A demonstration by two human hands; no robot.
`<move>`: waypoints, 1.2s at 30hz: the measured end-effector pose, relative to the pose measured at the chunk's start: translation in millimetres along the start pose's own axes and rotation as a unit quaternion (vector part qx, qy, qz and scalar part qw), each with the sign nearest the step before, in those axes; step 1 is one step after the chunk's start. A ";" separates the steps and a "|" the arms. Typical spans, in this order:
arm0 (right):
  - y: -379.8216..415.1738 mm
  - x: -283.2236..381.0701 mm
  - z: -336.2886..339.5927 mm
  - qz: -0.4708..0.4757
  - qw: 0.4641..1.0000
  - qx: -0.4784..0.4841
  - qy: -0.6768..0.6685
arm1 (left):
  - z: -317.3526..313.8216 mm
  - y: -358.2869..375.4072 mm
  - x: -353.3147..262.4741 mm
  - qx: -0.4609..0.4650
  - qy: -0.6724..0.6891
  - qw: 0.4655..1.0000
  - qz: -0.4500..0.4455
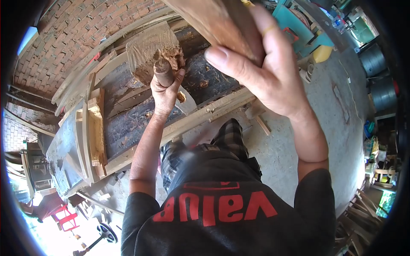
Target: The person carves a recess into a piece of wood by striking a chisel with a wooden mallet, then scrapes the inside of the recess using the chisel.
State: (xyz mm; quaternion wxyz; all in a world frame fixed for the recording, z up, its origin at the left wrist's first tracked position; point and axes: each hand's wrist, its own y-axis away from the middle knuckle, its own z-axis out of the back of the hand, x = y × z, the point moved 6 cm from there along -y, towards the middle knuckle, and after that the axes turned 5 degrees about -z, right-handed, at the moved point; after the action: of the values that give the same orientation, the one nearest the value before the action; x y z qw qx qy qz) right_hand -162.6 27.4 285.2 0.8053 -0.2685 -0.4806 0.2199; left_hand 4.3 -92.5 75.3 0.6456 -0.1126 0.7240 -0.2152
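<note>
My left hand (pixel 165 91) is wrapped round a short brown cylindrical handle (pixel 163 73), held upright beside a rough, chipped block of wood (pixel 149 49) on the workbench. Raised close to the camera at the upper right, my right hand (pixel 269 72) grips a thick piece of wood (pixel 222 27), thumb along its near side. The far end of that piece runs out of the top of the view. Just below my left hand lies a pale flat piece (pixel 186 101); whether it joins the handle cannot be made out.
The dark-topped workbench (pixel 132 128) has pale timber edges and a wooden frame (pixel 96 134) at its left end. Behind it are long boards and a brick wall (pixel 81 34). A teal machine (pixel 294 25) stands upper right, metal drums (pixel 382 96) at far right, a red stool (pixel 66 219) lower left.
</note>
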 end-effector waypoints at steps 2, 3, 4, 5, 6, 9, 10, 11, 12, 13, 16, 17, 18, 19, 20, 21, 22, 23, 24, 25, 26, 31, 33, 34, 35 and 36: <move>-9.0 6.3 -4.9 -0.051 0.992 -0.031 -0.109 | 1.5 -2.6 -1.8 -0.002 -0.026 1.000 0.006; -12.8 8.1 -6.1 -0.001 1.000 -0.013 -0.023 | 6.6 -4.0 2.4 -0.022 -0.021 0.999 0.011; -14.2 11.3 -9.1 0.050 0.997 0.006 0.064 | 11.3 -5.4 6.5 -0.044 -0.015 0.999 0.015; -11.7 2.2 -15.1 -0.013 0.990 0.061 0.126 | 13.4 -5.7 3.1 -0.062 0.000 0.998 0.019; -7.2 -14.0 -21.1 -0.077 0.973 0.101 0.193 | 15.8 -4.9 -1.9 -0.080 0.015 0.996 0.024; 4.6 -38.3 -29.6 -0.065 0.966 0.110 0.225 | 20.4 -3.2 -1.9 -0.086 0.028 0.995 0.036; 6.4 -44.4 -30.7 -0.097 0.969 0.121 0.194 | 21.4 -2.6 -1.0 -0.076 0.021 0.996 0.043; 6.6 -48.2 -32.6 -0.130 0.969 0.131 0.161 | 19.9 -1.7 -5.1 -0.093 0.032 0.994 0.052; 3.3 -46.7 -33.7 -0.129 0.970 0.132 0.160 | 18.7 -0.2 -5.3 -0.095 0.031 0.994 0.052; -3.5 -40.9 -33.2 -0.111 0.972 0.121 0.167 | 17.3 0.7 -3.5 -0.093 0.045 0.993 0.048; -31.0 -15.7 -31.6 -0.073 0.974 0.116 0.180 | 15.5 4.8 8.5 -0.103 0.023 0.993 0.044; -38.9 -2.7 -30.8 -0.002 0.984 0.082 0.157 | 15.9 6.9 9.3 -0.084 -0.001 0.996 0.038; -42.5 7.8 -30.3 0.067 0.988 0.049 0.133 | 15.9 9.4 10.4 -0.065 -0.026 0.997 0.035; -43.7 12.5 -31.2 0.103 0.986 0.032 0.127 | 13.1 10.8 15.3 -0.073 0.023 0.996 0.049; -37.7 7.0 -32.9 0.100 0.986 0.032 0.128 | 12.6 13.1 17.6 -0.072 0.023 0.996 0.051; -25.8 -8.6 -41.5 0.065 0.980 0.075 0.171 | 14.3 15.0 15.8 -0.080 0.012 0.996 0.027; -15.4 -21.8 -47.7 0.032 0.969 0.118 0.214 | 15.9 15.1 11.9 -0.089 0.002 0.996 0.000; -8.4 -25.5 -44.4 0.037 0.969 0.116 0.216 | 15.8 13.5 9.1 -0.090 0.003 0.996 -0.005; 2.2 -44.1 -44.6 -0.085 0.950 0.189 0.232 | 16.7 13.6 7.7 -0.092 0.005 0.996 0.013; 10.9 -61.1 -43.3 -0.202 0.912 0.258 0.246 | 15.4 10.3 6.4 -0.097 0.009 0.995 0.028; 5.0 -55.7 -39.2 -0.198 0.912 0.258 0.250 | 13.9 8.2 6.2 -0.103 0.015 0.994 0.045; 7.6 -32.9 -38.3 -0.124 0.979 0.122 0.109 | 10.2 8.7 3.5 -0.049 0.026 0.998 0.019; 34.1 -52.1 -55.1 -0.267 0.926 0.216 0.154 | 2.7 15.3 4.7 0.008 0.033 0.999 -0.012; 52.2 -66.6 -56.4 -0.209 0.954 0.171 0.131 | -0.4 17.2 1.1 0.028 0.043 0.998 -0.044; 66.5 -74.0 -52.7 -0.189 0.965 0.129 0.125 | -4.3 18.2 -5.1 0.000 0.089 0.993 0.071; 74.0 -71.9 -47.9 -0.165 0.975 0.092 0.118 | -5.1 16.1 -6.4 0.032 0.080 0.989 0.123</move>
State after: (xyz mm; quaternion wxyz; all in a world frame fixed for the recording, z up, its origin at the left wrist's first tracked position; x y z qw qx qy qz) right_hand -158.7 28.9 171.5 0.9027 -0.1341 -0.3979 0.0938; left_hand 2.0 -74.6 74.0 0.6104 0.0159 0.7744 -0.1657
